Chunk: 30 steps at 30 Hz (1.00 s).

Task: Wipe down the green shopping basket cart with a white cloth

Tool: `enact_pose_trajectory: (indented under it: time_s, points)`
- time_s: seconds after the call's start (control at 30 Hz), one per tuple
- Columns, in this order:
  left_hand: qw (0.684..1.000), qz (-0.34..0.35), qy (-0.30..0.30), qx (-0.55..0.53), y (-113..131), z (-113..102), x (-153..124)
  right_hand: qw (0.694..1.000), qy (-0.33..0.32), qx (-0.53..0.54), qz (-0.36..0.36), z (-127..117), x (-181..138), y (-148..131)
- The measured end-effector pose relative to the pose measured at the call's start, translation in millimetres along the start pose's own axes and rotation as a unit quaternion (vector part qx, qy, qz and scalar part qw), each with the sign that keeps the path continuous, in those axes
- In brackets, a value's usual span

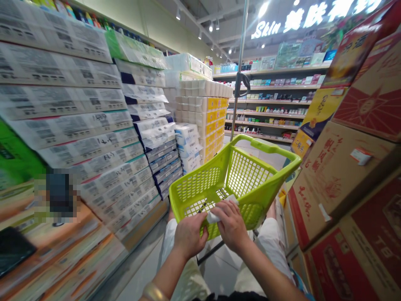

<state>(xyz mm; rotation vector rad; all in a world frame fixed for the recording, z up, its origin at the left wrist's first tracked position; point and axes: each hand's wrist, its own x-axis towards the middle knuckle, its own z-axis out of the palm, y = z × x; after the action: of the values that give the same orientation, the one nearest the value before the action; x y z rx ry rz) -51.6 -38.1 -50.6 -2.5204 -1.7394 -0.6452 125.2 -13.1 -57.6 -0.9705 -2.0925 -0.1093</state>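
Note:
A lime-green plastic shopping basket [250, 172] with perforated sides stands tilted in front of my lap, between my knees. My left hand [190, 235] is closed around its near rim, thumb on top. Beside it, my right hand [230, 221] presses a white wipe or cloth [213, 217] onto the same rim, fingers curled over it. Part of the wipe is hidden under these fingers. Through the holes in the basket's floor, the pale tiles show.
Stacked tissue packs [103, 125] rise on the left, with more paper rolls [200, 90] behind. Cardboard cartons [335, 167] crowd the right side. A metal pole [245, 37] with a dark handle stands beyond the basket. Product shelves [275, 88] line the back.

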Motion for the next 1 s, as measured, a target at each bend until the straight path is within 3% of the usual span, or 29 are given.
enact_pose_trajectory:
  time_s: [0.1,0.23,0.3,0.4,0.57,0.67,0.83,0.9,1.0]
  points:
    - [1.0,-0.007,0.01,0.0,0.2,0.3,-0.7,1.0,-0.002,-0.014,0.003,-15.6,0.7,23.2]
    - [1.0,-0.011,0.026,0.006,1.1,1.7,0.3,0.992,0.062,-0.084,0.066,-40.6,1.4,70.0]
    - [1.0,-0.009,0.028,0.006,1.2,2.2,1.1,0.986,0.095,-0.103,0.092,-41.7,1.5,76.3]
    - [1.0,-0.008,0.03,0.002,0.9,2.0,1.4,0.989,0.092,-0.077,0.088,-26.0,0.8,53.2]
    - [1.0,0.001,0.011,-0.004,-0.3,0.2,-0.5,1.0,0.003,-0.001,0.001,-2.8,-0.1,5.6]
    - [1.0,0.001,0.018,0.001,-0.9,1.6,-1.0,1.0,0.003,-0.01,-0.003,-13.8,0.0,22.0]
    - [0.999,0.0,0.043,0.01,-1.5,6.1,-0.2,0.991,0.077,-0.079,0.073,-33.0,-1.5,64.4]
    - [0.999,0.0,0.047,0.011,-1.7,6.4,-0.1,0.99,0.089,-0.078,0.078,-27.1,-2.6,57.3]
    - [0.999,0.004,0.039,0.008,-1.6,4.2,-0.1,0.997,0.053,-0.033,0.037,-9.2,-3.1,23.8]
